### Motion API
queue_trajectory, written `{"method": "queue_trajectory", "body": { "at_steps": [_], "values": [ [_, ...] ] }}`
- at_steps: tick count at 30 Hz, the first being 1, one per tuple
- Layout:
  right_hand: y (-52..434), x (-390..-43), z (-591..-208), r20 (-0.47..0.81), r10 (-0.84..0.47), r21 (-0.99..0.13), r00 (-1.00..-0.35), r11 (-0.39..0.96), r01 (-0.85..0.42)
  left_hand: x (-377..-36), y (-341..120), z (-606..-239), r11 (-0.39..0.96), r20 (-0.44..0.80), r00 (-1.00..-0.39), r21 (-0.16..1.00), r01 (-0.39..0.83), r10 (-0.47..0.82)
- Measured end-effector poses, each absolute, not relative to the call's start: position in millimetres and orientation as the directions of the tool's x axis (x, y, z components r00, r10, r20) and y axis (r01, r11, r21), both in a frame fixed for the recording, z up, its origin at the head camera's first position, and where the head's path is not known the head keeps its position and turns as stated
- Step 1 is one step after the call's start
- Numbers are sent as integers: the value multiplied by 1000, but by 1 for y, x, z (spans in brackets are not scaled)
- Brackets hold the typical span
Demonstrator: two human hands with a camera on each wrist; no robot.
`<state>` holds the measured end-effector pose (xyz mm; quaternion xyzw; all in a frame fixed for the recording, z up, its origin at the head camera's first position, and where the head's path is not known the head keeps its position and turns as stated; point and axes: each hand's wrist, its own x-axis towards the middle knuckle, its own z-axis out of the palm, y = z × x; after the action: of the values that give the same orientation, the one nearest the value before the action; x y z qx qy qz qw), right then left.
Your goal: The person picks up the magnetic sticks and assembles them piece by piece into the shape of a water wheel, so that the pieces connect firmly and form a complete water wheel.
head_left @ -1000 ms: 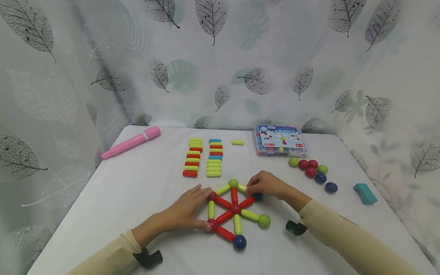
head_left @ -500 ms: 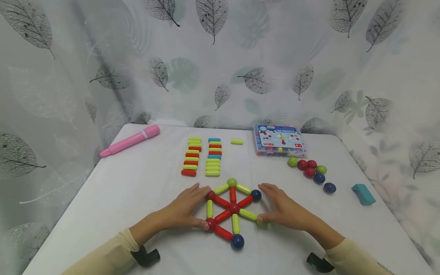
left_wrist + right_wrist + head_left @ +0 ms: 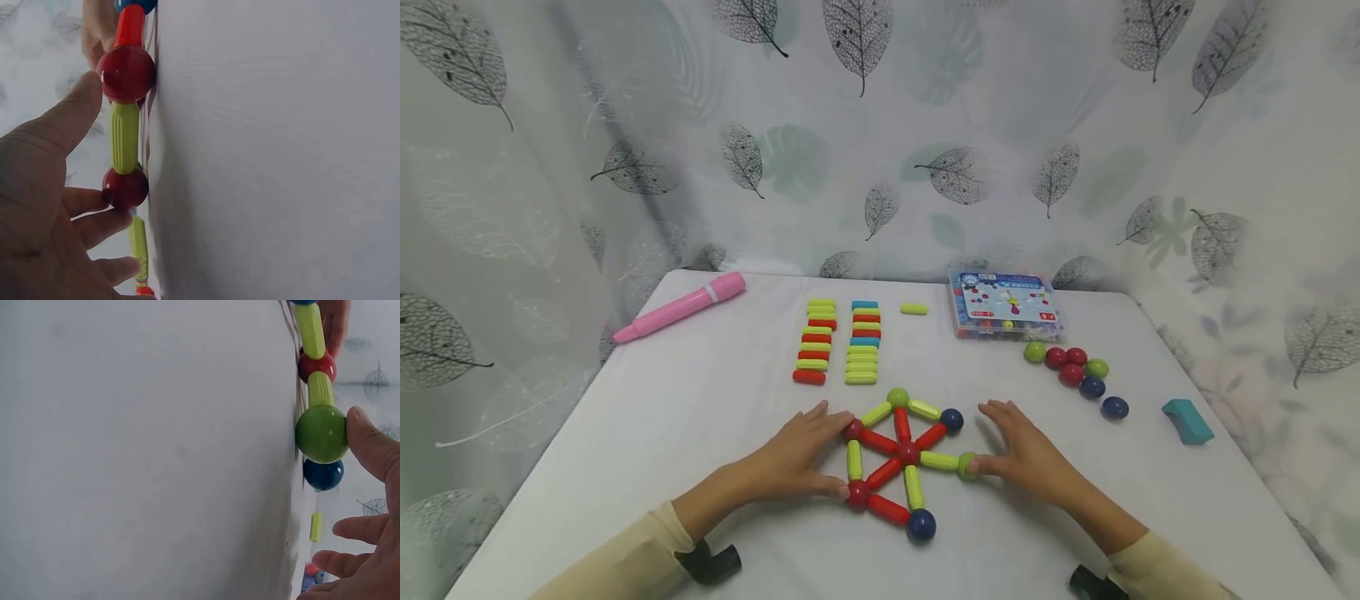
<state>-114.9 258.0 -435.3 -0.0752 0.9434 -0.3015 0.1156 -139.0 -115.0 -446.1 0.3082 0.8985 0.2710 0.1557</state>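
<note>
Wheel (image 3: 898, 457): flat spoked figure of short sticks and balls, lying on the white table (image 3: 700, 417) near its front edge, between the two hands; red hub ball in the middle, six spokes, rim sticks on the left and top only
Pink pen (image 3: 679, 307): far left corner of the table, well apart from the work
Spare sticks (image 3: 842, 343): two neat rows behind the wheel, red, yellow-green and blue; one loose yellow-green stick just right of them
Left hand (image 3: 793, 457): open and relaxed; thumb tip touching the lower red ball (image 3: 857, 493), fingertips beside the upper red ball (image 3: 125, 189); it steadies, it does not clasp
Green ball (image 3: 967, 466): rightmost joint of the wheel, at the end of a yellow-green spoke
Right hand (image 3: 1026, 454): released, fingers straight and spread; thumb tip pressing the green ball, other fingers clear of the blue ball (image 3: 323, 474)
Box (image 3: 1006, 304): clear plastic, back right, lid printed
Loose balls (image 3: 1075, 375): cluster right of the wheel, green, red and dark blue
Teal block (image 3: 1187, 421): far right edge
Handling: likely light, hard, smooth plastic; the joints look merely snapped together, so the figure would probably bend or part if lifted by one end; better slid flat, or held at balls on opposite sides
</note>
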Motion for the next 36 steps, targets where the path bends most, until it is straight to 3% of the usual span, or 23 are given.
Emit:
{"method": "queue_trajectory", "body": {
  "at_steps": [15,20,30,36],
  "values": [
    [259,-114,-444,-92,-330,-563,-939,795,-224,-137,-125,-445,679,-47,-798,558,478,601],
    [258,-129,-443,-78,-372,-544,-925,794,-273,-135,-131,-444,661,-38,-806,596,456,590],
    [247,-168,-439,-84,-485,-520,-870,766,-378,-129,-140,-447,584,-5,-722,591,556,692],
    [237,-176,-433,-132,-491,-531,-861,769,-357,-129,-142,-442,536,-6,-685,627,565,729]
  ]
}}
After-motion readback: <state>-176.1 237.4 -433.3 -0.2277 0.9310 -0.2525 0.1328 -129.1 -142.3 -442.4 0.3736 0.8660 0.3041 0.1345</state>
